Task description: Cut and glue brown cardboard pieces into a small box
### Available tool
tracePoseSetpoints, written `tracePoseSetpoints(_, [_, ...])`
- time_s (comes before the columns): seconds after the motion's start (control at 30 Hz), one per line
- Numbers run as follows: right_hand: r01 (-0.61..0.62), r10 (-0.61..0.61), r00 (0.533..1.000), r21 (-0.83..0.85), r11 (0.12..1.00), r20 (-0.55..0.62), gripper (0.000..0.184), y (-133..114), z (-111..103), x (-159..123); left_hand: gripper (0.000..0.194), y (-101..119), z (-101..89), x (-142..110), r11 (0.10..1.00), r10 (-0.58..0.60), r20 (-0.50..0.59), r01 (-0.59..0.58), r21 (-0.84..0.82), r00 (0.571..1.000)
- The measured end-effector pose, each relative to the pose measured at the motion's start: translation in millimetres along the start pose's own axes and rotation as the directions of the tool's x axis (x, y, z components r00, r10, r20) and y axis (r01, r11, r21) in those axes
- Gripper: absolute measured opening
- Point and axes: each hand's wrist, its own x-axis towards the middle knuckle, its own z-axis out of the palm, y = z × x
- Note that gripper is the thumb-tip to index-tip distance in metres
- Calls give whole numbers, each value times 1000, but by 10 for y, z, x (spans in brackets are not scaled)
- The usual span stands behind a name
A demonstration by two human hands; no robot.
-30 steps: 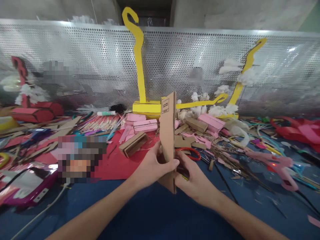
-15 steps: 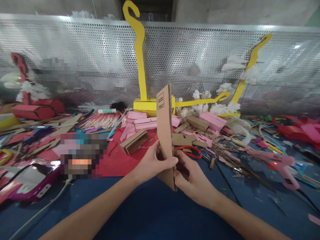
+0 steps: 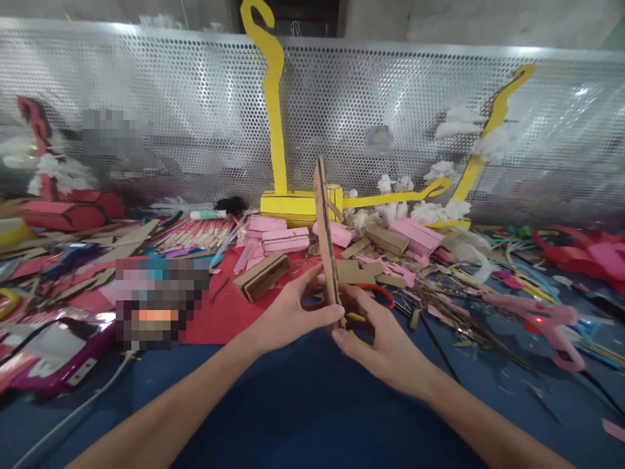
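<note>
A piece of brown cardboard (image 3: 326, 238) stands upright between my hands, its thin edge turned toward me. My left hand (image 3: 297, 309) grips it from the left, thumb near the lower edge and fingers behind. My right hand (image 3: 378, 339) pinches its lower end from the right. Part of the far side is hidden by the board and fingers. Behind it lie a folded cardboard box piece (image 3: 263, 277) on a red sheet (image 3: 227, 319) and scissors with red handles (image 3: 378, 293).
A pink glue gun (image 3: 541, 319) lies at the right with its light on. Pink box pieces (image 3: 288, 239) and yellow cardboard shapes (image 3: 288, 203) sit at the back before a perforated metal panel (image 3: 332, 111). A purple-and-white power strip (image 3: 58, 365) with a cable is at the left.
The cardboard has turned from showing its broad printed face to nearly edge-on, and its top has shifted slightly left. Both hands keep hold of it.
</note>
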Motion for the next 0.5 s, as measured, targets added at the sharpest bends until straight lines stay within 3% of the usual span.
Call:
tracePoseSetpoints(0.17, [-1,-3,994,35,999,112,59,41,-56,10,59,12,-81,27,1000,8,59,-10,29,998])
tracePoseSetpoints(0.37, [5,-13,992,67,998,125,53,8,-20,17,67,3,-89,14,999,18,80,-21,37,997])
tracePoseSetpoints(0.5, [4,-16,994,105,995,110,44,17,14,36,61,-27,-94,8,999,11,64,-14,37,998])
